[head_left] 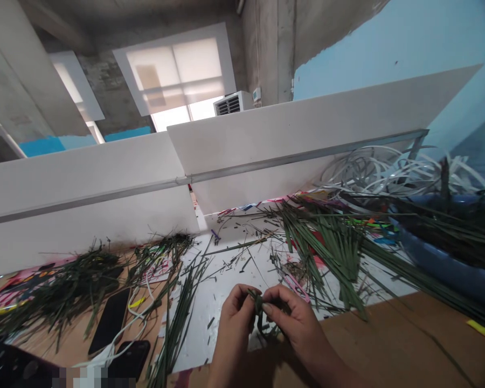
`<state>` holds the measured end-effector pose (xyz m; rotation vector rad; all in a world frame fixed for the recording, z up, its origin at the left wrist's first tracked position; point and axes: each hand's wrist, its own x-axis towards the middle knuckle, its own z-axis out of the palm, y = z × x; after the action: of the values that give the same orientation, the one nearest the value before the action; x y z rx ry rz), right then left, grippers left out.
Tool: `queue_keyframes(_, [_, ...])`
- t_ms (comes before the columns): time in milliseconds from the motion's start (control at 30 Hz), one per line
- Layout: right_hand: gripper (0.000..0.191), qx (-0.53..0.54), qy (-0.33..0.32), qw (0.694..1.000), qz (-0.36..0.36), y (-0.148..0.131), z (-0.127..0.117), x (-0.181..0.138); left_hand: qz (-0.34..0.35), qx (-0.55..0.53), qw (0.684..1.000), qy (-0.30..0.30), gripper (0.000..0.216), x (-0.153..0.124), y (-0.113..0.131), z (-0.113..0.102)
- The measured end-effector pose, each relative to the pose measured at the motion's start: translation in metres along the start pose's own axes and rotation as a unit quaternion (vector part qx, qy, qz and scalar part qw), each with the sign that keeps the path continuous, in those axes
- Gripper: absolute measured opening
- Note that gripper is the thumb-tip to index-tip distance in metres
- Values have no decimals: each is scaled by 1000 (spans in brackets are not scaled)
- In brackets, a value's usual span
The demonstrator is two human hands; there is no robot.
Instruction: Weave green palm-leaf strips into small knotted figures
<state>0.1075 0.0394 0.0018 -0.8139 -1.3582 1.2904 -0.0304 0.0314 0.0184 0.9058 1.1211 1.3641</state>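
Both my hands meet low in the middle of the head view. My left hand [235, 318] and my right hand [295, 318] pinch a small folded knot of green leaf strip [259, 310] between their fingertips. The fingers of both hands are curled closed round it. Under the hands lies a white sheet [230, 280] scattered with leaf bits. A fan of long green leaf strips [331, 248] lies just to the right of my hands, and a thin bundle of strips [178, 318] lies to the left.
A dark phone [110, 320] and a second one [131, 358] with white cables lie at the left beside a pile of green trimmings [68, 280]. A blue basin [448, 258] holds strips at the right. White partition boards [291, 134] stand behind. A brown desk edge [388, 345] runs in front.
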Motion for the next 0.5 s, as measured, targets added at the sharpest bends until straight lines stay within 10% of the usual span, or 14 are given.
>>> queue_keyframes(500, [26, 27, 116, 993, -2, -5, -4, 7, 110, 133, 985, 19, 26, -14, 4, 13])
